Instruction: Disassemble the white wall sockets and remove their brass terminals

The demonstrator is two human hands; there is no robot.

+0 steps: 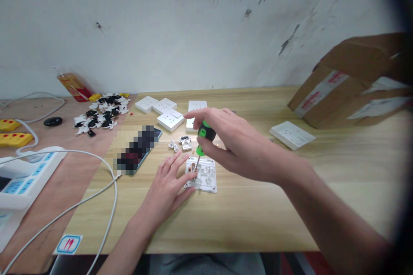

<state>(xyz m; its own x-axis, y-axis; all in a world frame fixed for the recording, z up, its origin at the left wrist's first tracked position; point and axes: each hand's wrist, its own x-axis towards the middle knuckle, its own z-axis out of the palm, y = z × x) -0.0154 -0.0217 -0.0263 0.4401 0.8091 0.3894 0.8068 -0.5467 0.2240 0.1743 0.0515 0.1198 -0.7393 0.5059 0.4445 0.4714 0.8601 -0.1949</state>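
My right hand (232, 142) is wrapped round the green and black handle of a screwdriver (205, 133). The screwdriver points down, its tip among the copper-coloured parts on the left side of an opened white socket panel (208, 176). My left hand (171, 180) grips that panel at its left edge, thumb over the inside and fingers along the far side. The panel lies flat, its moulded inside facing up. Just beyond it are small white switch modules (185, 142) and a smaller white piece (173, 146). The screwdriver's very tip is too small to make out.
Several white socket panels (171, 119) lie behind my hands, and another panel (292, 134) lies right, before a cardboard box (355, 86). Left are a phone (138, 150), a white cable (113, 206), a pile of black and white parts (103, 111) and a power strip (32, 176).
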